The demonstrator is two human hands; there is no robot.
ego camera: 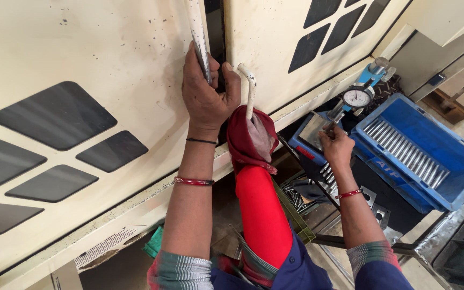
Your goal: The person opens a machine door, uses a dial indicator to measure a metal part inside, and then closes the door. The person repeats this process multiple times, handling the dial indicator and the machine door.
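Observation:
My left hand (pixel 206 94) is closed around a white door handle (pixel 198 37) on a cream machine door (pixel 81 64). A second white handle (pixel 249 88) stands just right of it, with a red cloth (pixel 251 140) hanging from it. My right hand (pixel 335 146) grips a small metal part at the base of a dial gauge (pixel 357 97) on a blue stand (pixel 374 72). Both wrists wear red bangles.
A blue plastic crate (pixel 447 177) holding a row of several metal rods sits at the right. Below it are a metal table frame (pixel 404 248) and a green crate (pixel 296 215) with dark parts. The machine doors carry dark window panels (pixel 55 114).

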